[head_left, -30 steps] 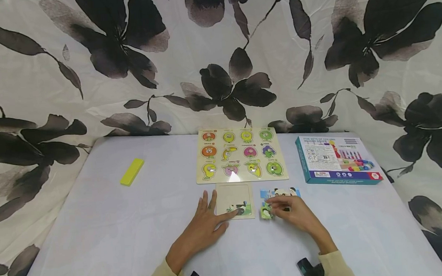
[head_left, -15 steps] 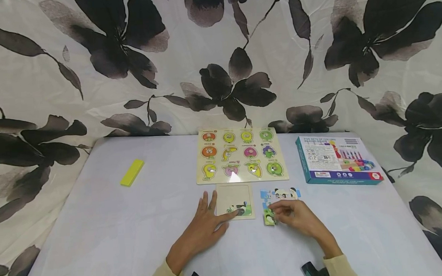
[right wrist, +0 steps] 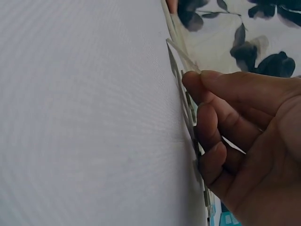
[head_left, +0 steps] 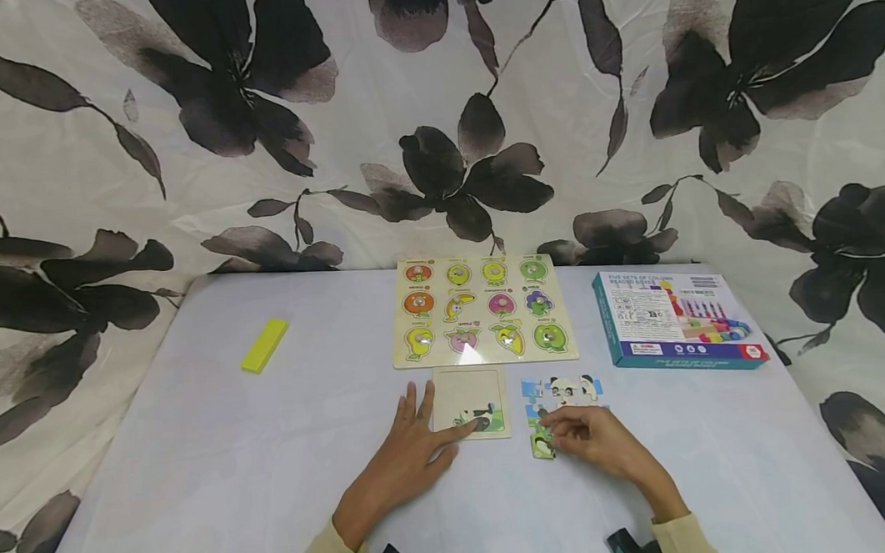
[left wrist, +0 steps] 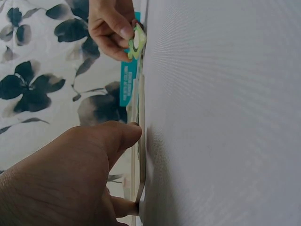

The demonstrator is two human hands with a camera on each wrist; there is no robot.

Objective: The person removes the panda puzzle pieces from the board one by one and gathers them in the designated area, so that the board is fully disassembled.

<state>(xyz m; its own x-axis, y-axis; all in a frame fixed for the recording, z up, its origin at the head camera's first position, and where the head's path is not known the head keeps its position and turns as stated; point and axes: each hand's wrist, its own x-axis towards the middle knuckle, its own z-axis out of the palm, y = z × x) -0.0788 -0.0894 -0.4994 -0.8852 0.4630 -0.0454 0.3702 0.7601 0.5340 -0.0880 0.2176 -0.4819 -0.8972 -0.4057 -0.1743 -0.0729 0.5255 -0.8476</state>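
Observation:
My left hand (head_left: 407,454) is spread over the left side of a small wooden puzzle tray (head_left: 463,384). One of its fingertips touches a panda-and-grass puzzle piece (head_left: 489,413) lying in the tray's lower part. To the right, my right hand (head_left: 600,439) pinches a green puzzle piece (head_left: 543,447) between thumb and fingertip. The right wrist view shows this piece (right wrist: 182,54) edge-on and tilted, close over the table. Loose panda puzzle pieces (head_left: 566,387) lie just beyond the right hand, which partly hides them.
Behind the tray lies a fruit picture board (head_left: 482,312). A boxed bead set (head_left: 677,318) sits at the back right, and a yellow block (head_left: 264,345) at the left. Floral cloth (head_left: 432,76) hangs behind the white table (head_left: 221,488).
My right hand has moved slightly toward me and to the right with the green puzzle piece, uncovering more of the loose pieces. The left hand stays in place.

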